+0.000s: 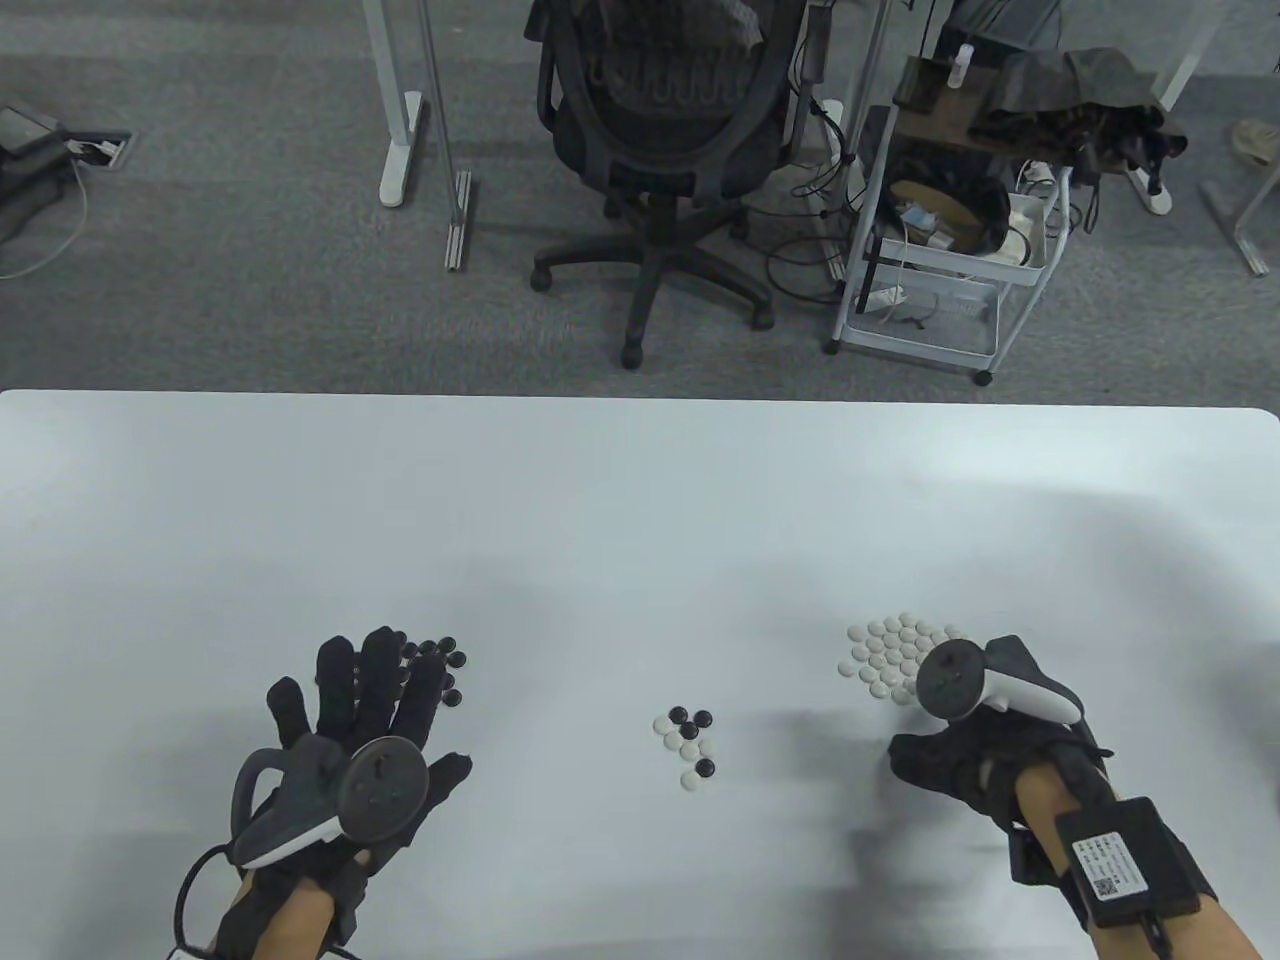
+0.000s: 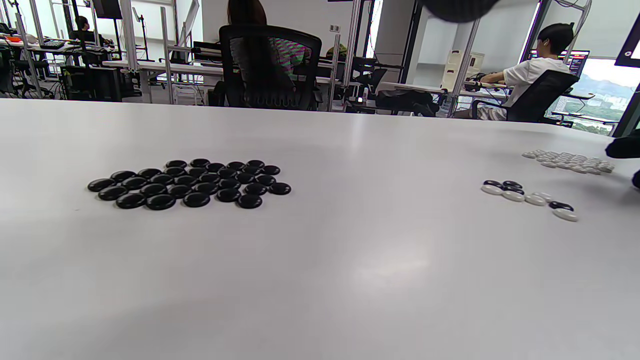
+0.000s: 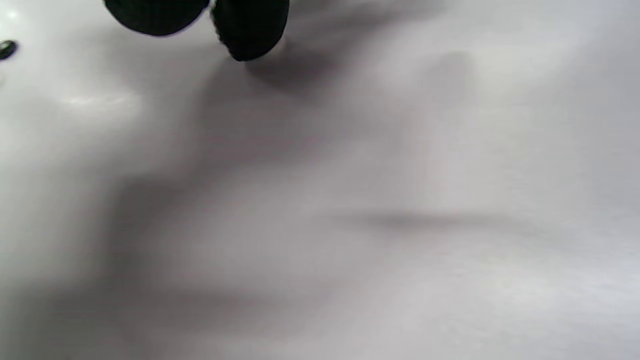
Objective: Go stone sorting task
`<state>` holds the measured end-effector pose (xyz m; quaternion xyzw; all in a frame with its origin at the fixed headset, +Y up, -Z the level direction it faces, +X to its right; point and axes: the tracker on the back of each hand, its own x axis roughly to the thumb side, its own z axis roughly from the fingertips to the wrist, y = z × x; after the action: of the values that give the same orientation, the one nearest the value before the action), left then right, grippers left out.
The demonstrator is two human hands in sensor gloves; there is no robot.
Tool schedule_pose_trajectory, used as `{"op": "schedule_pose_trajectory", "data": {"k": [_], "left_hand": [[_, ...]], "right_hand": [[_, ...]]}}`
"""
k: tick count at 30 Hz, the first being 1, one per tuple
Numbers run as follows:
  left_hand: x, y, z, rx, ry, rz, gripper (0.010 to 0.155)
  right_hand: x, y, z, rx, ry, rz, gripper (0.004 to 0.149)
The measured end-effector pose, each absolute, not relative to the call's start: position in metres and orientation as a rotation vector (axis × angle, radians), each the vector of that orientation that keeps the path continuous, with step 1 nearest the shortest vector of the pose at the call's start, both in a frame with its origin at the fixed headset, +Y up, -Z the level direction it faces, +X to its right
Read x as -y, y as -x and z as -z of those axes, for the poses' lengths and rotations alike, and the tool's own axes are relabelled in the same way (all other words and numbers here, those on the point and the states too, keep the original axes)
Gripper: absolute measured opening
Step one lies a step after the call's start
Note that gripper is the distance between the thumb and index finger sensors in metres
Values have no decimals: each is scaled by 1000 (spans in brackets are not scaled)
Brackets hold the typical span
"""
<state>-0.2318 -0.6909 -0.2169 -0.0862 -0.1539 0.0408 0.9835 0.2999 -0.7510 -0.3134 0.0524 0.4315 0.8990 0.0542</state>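
Several black stones (image 1: 440, 665) (image 2: 190, 182) lie in a sorted patch at the left. My left hand (image 1: 375, 690) is over the patch's near edge, fingers straight and spread, holding nothing. Several white stones (image 1: 885, 650) (image 2: 570, 161) form a patch at the right. My right hand (image 1: 935, 755) hangs just in front of it, its fingers hidden under the tracker (image 1: 950, 680). In the right wrist view two fingertips (image 3: 247, 30) hang over bare table with nothing seen between them. A small mixed heap of black and white stones (image 1: 688, 745) (image 2: 530, 197) sits between the hands.
The white table (image 1: 640, 520) stretches far beyond the stones. Past its far edge stand an office chair (image 1: 665, 130) and a white cart (image 1: 950, 250). A single black stone (image 3: 7, 49) shows at the left edge of the right wrist view.
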Motion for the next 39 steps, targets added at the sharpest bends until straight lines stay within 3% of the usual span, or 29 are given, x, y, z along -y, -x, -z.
{"op": "schedule_pose_trajectory", "data": {"k": [6, 16, 23, 30, 39], "left_hand": [[691, 231, 217, 309, 178, -78, 77], [691, 231, 217, 303, 182, -79, 78], [691, 232, 218, 304, 180, -83, 77], [691, 231, 218, 306, 182, -79, 77], [691, 231, 218, 305, 182, -79, 77]], "right_hand": [[757, -324, 319, -1261, -48, -2715, 58], [762, -322, 336, -1211, -26, -2689, 59], [741, -312, 340, -1122, -74, -2633, 62], [717, -255, 330, -1152, -344, -2634, 63], [733, -155, 302, -1363, -753, -2648, 63]]}}
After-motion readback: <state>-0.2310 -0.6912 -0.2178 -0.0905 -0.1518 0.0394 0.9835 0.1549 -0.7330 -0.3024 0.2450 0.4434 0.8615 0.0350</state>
